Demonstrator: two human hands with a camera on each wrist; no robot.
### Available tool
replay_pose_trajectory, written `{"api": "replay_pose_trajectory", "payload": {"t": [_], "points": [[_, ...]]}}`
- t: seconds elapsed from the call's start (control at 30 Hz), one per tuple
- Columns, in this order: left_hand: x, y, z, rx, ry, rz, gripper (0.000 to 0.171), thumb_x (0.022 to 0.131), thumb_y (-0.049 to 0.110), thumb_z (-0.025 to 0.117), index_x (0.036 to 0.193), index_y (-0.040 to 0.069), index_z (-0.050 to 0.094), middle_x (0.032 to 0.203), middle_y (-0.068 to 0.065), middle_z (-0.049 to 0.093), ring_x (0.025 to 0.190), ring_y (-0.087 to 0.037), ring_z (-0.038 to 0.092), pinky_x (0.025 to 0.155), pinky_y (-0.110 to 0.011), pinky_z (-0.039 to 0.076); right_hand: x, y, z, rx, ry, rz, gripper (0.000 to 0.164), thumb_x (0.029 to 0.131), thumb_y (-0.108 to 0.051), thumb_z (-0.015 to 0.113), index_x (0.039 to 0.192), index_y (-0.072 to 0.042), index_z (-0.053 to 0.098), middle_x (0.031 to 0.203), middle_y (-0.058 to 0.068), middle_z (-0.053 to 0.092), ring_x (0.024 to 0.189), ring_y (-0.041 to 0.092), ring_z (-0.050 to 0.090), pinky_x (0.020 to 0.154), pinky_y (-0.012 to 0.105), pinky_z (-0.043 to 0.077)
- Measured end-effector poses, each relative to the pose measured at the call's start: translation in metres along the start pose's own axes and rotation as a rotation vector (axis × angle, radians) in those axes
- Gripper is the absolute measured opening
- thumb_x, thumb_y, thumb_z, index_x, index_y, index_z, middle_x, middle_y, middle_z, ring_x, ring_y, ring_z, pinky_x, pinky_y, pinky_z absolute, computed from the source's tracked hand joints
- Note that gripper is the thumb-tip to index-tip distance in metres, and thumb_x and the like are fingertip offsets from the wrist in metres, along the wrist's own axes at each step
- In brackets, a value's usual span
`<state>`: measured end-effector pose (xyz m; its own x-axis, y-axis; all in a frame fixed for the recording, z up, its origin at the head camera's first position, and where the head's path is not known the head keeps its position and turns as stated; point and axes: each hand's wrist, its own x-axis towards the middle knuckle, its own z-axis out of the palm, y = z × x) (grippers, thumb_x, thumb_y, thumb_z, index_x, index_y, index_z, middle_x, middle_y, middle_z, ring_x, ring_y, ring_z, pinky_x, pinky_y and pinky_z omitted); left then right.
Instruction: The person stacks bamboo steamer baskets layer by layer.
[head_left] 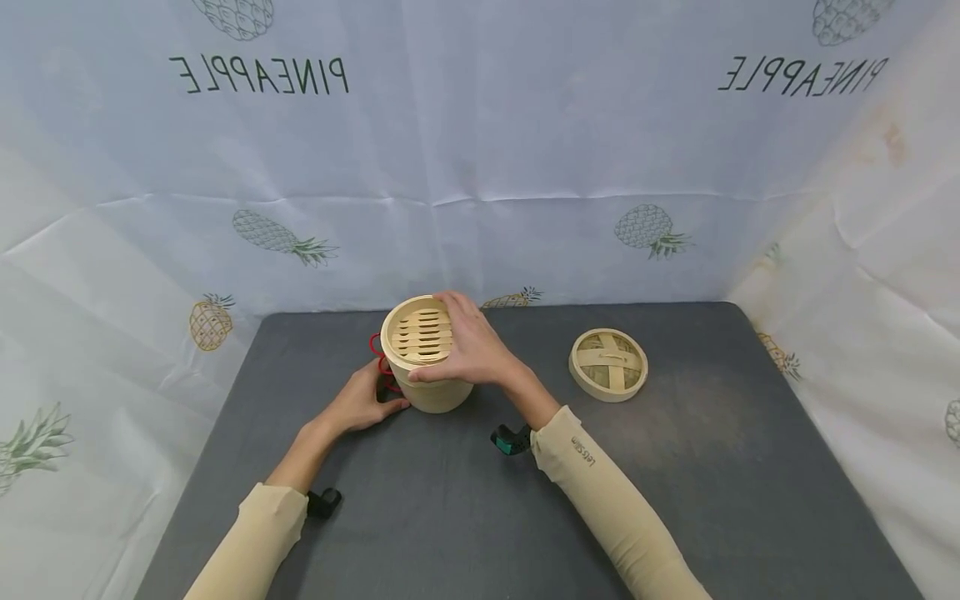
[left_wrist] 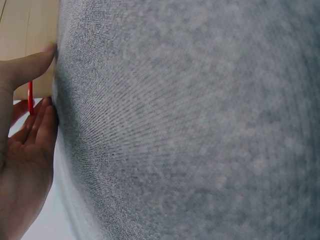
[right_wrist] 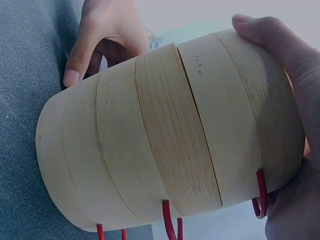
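A stack of round bamboo steamer baskets [head_left: 442,397] stands near the table's far edge, its slatted top facing up. My right hand [head_left: 480,346] grips the uppermost basket across its rim, thumb on the near side and fingers on the far side. At the foot of the stack, my left hand [head_left: 362,400] holds the lowest basket from the left. The left wrist view shows its thumb [left_wrist: 30,67] against the bamboo wall and its fingers near a red loop [left_wrist: 30,97]. Several red loops [right_wrist: 170,222] hang along one side of the stack in the right wrist view.
A round bamboo lid [head_left: 609,364] with crossed strips lies on the grey tabletop [head_left: 712,467] to the right. Behind the table hangs a pale curtain [head_left: 480,150] printed with pineapples. Dark wrist devices [head_left: 512,439] sit under both sleeves.
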<state>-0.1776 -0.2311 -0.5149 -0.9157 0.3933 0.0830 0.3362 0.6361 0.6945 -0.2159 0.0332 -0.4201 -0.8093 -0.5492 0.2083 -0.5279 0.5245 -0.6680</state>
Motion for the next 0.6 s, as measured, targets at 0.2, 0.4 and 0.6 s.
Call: {"api": "replay_pose_trajectory", "payload": {"t": [0.2,0.4,0.6], "points": [[-0.001,0.0004,-0.0002,0.013,0.001,-0.002,0.082,0.088,0.01,0.09,0.157,0.0,0.048,0.144,-0.02,0.066,0.122,-0.034,0.074,0.103,-0.052,0.062,-0.0006,-0.001,0.0001,-0.008,0.003,0.0,0.125,0.07,-0.056,0.096,0.168,-0.009,0.033,0.167,0.013,0.039,0.152,0.033,0.044,0.124,0.06,0.044],[-0.0009,-0.0011,-0.0003,0.014,0.004,-0.003,0.076,0.088,0.01,0.09,0.153,0.001,0.052,0.14,-0.018,0.068,0.12,-0.033,0.074,0.102,-0.051,0.062,-0.0008,-0.0018,-0.0017,-0.005,-0.009,-0.003,0.127,0.071,-0.055,0.096,0.169,-0.009,0.032,0.171,0.013,0.037,0.156,0.033,0.042,0.128,0.063,0.039],[0.0004,0.0008,-0.0003,0.026,0.001,0.004,0.075,0.088,0.011,0.09,0.152,0.001,0.053,0.139,-0.019,0.068,0.12,-0.033,0.074,0.101,-0.051,0.062,-0.0035,-0.0001,-0.0031,0.005,-0.028,0.014,0.13,0.072,-0.056,0.095,0.173,-0.013,0.025,0.178,0.013,0.029,0.164,0.034,0.034,0.132,0.066,0.032]]}}
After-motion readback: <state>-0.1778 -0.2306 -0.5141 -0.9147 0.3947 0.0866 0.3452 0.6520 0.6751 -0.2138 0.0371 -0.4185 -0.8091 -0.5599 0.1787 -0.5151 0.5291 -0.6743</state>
